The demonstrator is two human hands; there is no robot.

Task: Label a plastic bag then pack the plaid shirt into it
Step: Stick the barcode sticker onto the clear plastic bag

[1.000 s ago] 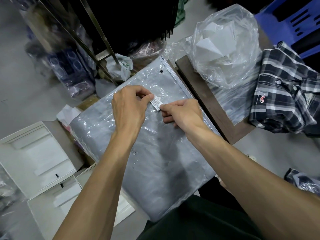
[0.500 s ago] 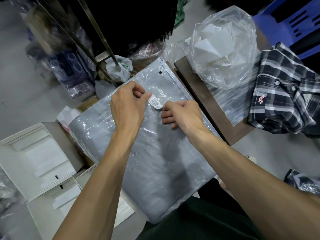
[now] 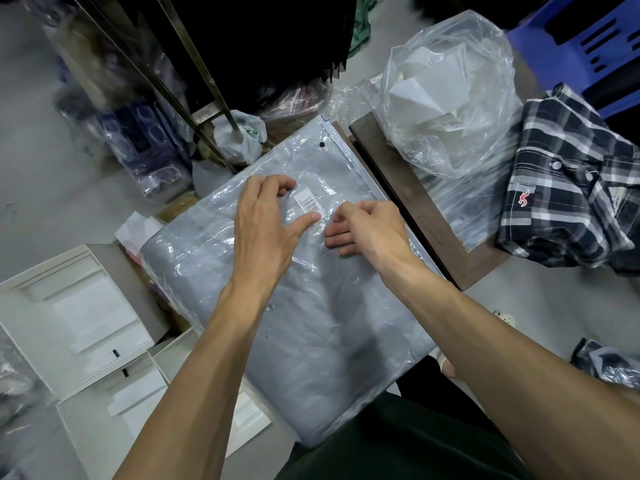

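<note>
Flat on the plastic bag (image 3: 311, 323) a barcode label (image 3: 309, 203) — left hand (image 3: 266, 223) loosely spread, thumb at the label's near end, right hand (image 3: 370, 226) half curled just right of the label, neither gripping anything — plaid shirt (image 3: 568, 188) well right of the bag, unpacked

Barcode label (image 3: 308, 204) lying flat on the clear plastic bag (image 3: 311, 306), which rests across the person's lap. Left hand (image 3: 265, 223) spread open, thumb tip at the label's lower corner; right hand (image 3: 367, 226) loosely curled just beside it, fingers on the bag. Folded plaid shirt (image 3: 568, 188) lies apart at right, beside a wooden board (image 3: 412, 209).
</note>
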